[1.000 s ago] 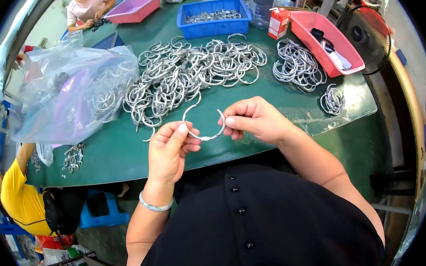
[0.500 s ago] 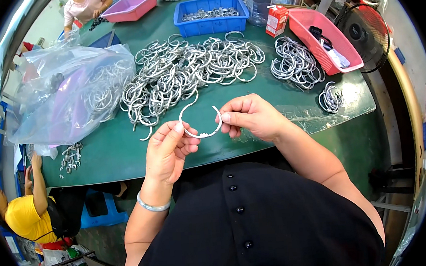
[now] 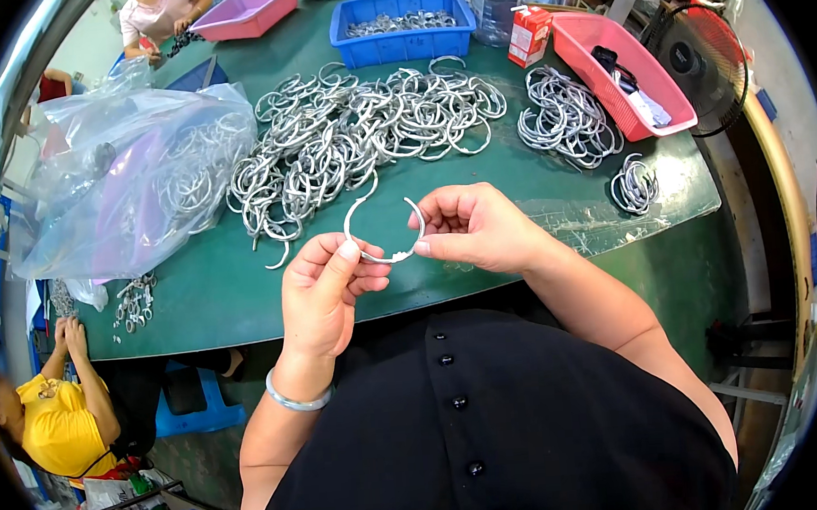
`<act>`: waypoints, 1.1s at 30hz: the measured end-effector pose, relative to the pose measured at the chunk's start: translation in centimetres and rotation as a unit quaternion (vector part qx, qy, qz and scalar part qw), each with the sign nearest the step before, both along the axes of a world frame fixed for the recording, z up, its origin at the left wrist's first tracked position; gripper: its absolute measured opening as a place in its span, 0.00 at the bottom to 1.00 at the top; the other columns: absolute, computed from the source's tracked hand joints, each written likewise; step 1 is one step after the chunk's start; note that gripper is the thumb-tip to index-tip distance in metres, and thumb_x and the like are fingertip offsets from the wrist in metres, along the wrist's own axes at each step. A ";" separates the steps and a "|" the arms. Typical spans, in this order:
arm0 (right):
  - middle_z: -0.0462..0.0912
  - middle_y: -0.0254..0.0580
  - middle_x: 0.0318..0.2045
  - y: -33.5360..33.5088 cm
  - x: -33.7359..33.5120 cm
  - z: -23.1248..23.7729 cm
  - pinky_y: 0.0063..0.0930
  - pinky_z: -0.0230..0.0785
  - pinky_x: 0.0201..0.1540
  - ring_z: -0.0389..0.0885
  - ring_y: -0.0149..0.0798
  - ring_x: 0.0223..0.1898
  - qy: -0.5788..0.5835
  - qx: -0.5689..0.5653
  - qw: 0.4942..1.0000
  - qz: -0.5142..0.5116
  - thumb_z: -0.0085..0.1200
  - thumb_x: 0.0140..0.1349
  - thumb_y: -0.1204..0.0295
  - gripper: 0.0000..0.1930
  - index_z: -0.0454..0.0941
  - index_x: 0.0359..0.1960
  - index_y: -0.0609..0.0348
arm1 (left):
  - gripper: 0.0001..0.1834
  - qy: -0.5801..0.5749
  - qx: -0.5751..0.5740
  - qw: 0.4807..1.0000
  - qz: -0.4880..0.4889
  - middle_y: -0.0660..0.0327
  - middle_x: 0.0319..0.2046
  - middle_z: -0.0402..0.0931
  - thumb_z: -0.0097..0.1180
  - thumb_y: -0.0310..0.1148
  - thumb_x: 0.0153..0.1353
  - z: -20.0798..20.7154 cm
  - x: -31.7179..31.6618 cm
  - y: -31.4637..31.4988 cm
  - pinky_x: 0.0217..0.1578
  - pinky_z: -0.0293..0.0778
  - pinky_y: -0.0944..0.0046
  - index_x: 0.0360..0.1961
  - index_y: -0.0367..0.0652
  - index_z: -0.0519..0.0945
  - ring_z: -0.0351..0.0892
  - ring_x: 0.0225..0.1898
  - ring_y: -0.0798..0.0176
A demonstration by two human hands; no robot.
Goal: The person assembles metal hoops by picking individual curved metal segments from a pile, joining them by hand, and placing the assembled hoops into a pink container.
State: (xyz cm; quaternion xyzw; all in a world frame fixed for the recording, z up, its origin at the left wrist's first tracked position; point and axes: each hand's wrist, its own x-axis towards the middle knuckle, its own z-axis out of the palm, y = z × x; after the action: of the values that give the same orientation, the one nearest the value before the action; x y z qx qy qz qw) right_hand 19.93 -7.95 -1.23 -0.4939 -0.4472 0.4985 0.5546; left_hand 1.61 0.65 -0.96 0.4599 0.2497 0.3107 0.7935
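Between my two hands is a thin silver open bangle (image 3: 349,223), held up above the near edge of the green table, its gap facing away from me. My left hand (image 3: 321,285) pinches its left side between thumb and fingers. On the right side, my right hand (image 3: 473,227) grips it, with the thumb low near a small raised ornament at the bottom of the ring. A large heap of similar silver bangles (image 3: 353,136) lies beyond my hands. To the right are a smaller pile of bangles (image 3: 565,119) and a little bundle of bangles (image 3: 634,185).
A clear plastic bag (image 3: 138,179) with bangles lies at left, small metal pieces (image 3: 134,303) near it. Behind stand a blue bin (image 3: 403,47), a pink tray (image 3: 245,12), a red carton (image 3: 530,36), a pink basket (image 3: 641,120) and a fan (image 3: 699,69). Co-workers sit at far and left sides.
My right thumb has slid down along the bangle toward its bottom, and the ring has tilted slightly. My left hand keeps its pinch. The co-worker in yellow has leaned and moved their hands.
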 end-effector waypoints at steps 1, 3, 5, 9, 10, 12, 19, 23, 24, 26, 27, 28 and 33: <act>0.73 0.29 0.22 0.0 -0.1 0.0 0.15 0.64 0.27 0.69 0.20 0.25 -0.008 -0.005 1.000 -0.005 0.57 0.50 0.76 0.07 0.73 0.30 0.63 | 0.07 0.001 0.008 1.000 0.002 0.55 0.29 0.76 0.46 0.31 0.60 0.0 0.0 -0.1 0.28 0.76 0.70 0.33 0.39 0.73 0.78 0.28 0.65; 0.72 0.29 0.22 -0.1 -0.2 0.2 0.15 0.64 0.27 0.69 0.20 0.25 -0.025 -0.015 0.999 -0.015 0.56 0.51 0.75 0.06 0.73 0.29 0.63 | 0.07 -0.001 0.007 1.000 0.002 0.55 0.29 0.76 0.46 0.31 0.60 -0.1 0.0 -0.2 0.28 0.76 0.69 0.33 0.39 0.72 0.78 0.28 0.64; 0.72 0.29 0.22 -0.1 -0.2 0.0 0.15 0.63 0.27 0.68 0.20 0.24 -0.032 -0.011 0.999 -0.016 0.56 0.51 0.75 0.06 0.73 0.29 0.64 | 0.07 -0.001 0.005 1.000 0.000 0.55 0.29 0.76 0.46 0.31 0.60 -0.1 0.1 -0.1 0.28 0.76 0.69 0.32 0.38 0.72 0.78 0.28 0.64; 0.73 0.29 0.22 -0.2 -0.2 0.2 0.16 0.64 0.26 0.69 0.21 0.24 -0.005 -0.047 0.999 -0.015 0.54 0.53 0.74 0.06 0.74 0.30 0.64 | 0.07 0.001 -0.003 1.000 -0.002 0.55 0.30 0.76 0.46 0.31 0.60 -0.3 0.0 -0.1 0.29 0.76 0.69 0.33 0.38 0.72 0.78 0.28 0.64; 0.73 0.30 0.23 -0.2 -0.2 0.3 0.16 0.65 0.26 0.69 0.21 0.24 0.000 -0.047 0.999 -0.018 0.53 0.54 0.74 0.06 0.74 0.30 0.64 | 0.07 0.000 -0.003 1.000 -0.003 0.55 0.30 0.76 0.46 0.31 0.60 -0.3 0.0 -0.1 0.29 0.76 0.69 0.33 0.38 0.72 0.78 0.28 0.64; 0.74 0.30 0.23 -0.2 -0.2 0.6 0.17 0.66 0.26 0.70 0.21 0.24 0.011 -0.049 0.998 -0.023 0.52 0.54 0.74 0.06 0.74 0.30 0.64 | 0.08 -0.002 0.000 1.000 -0.008 0.55 0.30 0.76 0.45 0.31 0.61 -0.3 0.0 0.1 0.29 0.76 0.69 0.33 0.38 0.72 0.78 0.28 0.64; 0.74 0.31 0.23 -0.5 -0.2 0.8 0.17 0.67 0.27 0.70 0.21 0.24 0.017 -0.052 0.998 -0.020 0.52 0.54 0.73 0.06 0.74 0.30 0.64 | 0.08 -0.018 -0.015 1.000 -0.017 0.53 0.31 0.75 0.44 0.30 0.61 -0.5 -0.2 0.1 0.30 0.76 0.68 0.35 0.36 0.73 0.78 0.29 0.63; 0.74 0.31 0.24 -0.6 -0.2 0.8 0.17 0.66 0.26 0.70 0.21 0.24 0.001 -0.041 0.999 -0.023 0.52 0.54 0.74 0.06 0.74 0.30 0.64 | 0.09 -0.030 -0.009 0.999 -0.021 0.52 0.33 0.75 0.43 0.29 0.61 -0.6 -0.3 0.1 0.33 0.76 0.67 0.37 0.36 0.72 0.78 0.31 0.62; 0.74 0.31 0.24 -0.7 -0.2 0.7 0.18 0.66 0.25 0.70 0.21 0.24 -0.006 -0.036 0.999 -0.024 0.52 0.54 0.74 0.06 0.74 0.30 0.64 | 0.08 -0.029 0.000 0.999 -0.015 0.52 0.34 0.75 0.44 0.29 0.61 -0.6 -0.3 0.0 0.33 0.76 0.67 0.37 0.36 0.72 0.78 0.32 0.62; 0.75 0.34 0.24 -0.8 -0.4 0.8 0.20 0.65 0.25 0.72 0.26 0.23 -0.145 0.082 0.984 -0.056 0.53 0.53 0.76 0.05 0.74 0.30 0.64 | 0.08 -0.026 0.033 0.999 -0.001 0.52 0.34 0.75 0.45 0.27 0.60 -0.6 -0.2 -0.1 0.35 0.76 0.67 0.38 0.35 0.72 0.78 0.33 0.62; 0.75 0.35 0.24 -0.9 -0.5 0.9 0.21 0.65 0.25 0.73 0.28 0.23 -0.213 0.140 0.964 -0.072 0.53 0.52 0.77 0.05 0.74 0.30 0.64 | 0.08 -0.023 0.056 0.998 0.007 0.52 0.35 0.75 0.46 0.26 0.59 -0.7 -0.2 -0.1 0.35 0.76 0.67 0.38 0.35 0.72 0.78 0.33 0.62; 0.75 0.37 0.24 -0.9 -0.5 0.9 0.23 0.66 0.25 0.73 0.31 0.23 -0.270 0.181 0.942 -0.077 0.53 0.51 0.78 0.05 0.74 0.30 0.63 | 0.08 -0.020 0.079 0.997 0.015 0.52 0.35 0.75 0.46 0.26 0.59 -0.9 -0.2 -0.2 0.36 0.76 0.66 0.39 0.34 0.72 0.78 0.34 0.62; 0.75 0.43 0.24 -1.0 -1.2 1.6 0.30 0.68 0.26 0.75 0.44 0.25 -0.406 0.311 0.853 -0.098 0.55 0.45 0.79 0.07 0.73 0.29 0.62 | 0.10 -0.019 0.113 0.993 0.015 0.54 0.34 0.76 0.49 0.23 0.57 -1.8 -0.3 0.2 0.37 0.75 0.67 0.41 0.33 0.73 0.77 0.34 0.64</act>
State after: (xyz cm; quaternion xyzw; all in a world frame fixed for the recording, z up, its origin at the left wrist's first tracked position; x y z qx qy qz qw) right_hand 18.70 -8.92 0.34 -0.4951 -0.7139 0.0313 0.4942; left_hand 1.33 0.80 -2.77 0.5366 0.2052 0.3573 0.7364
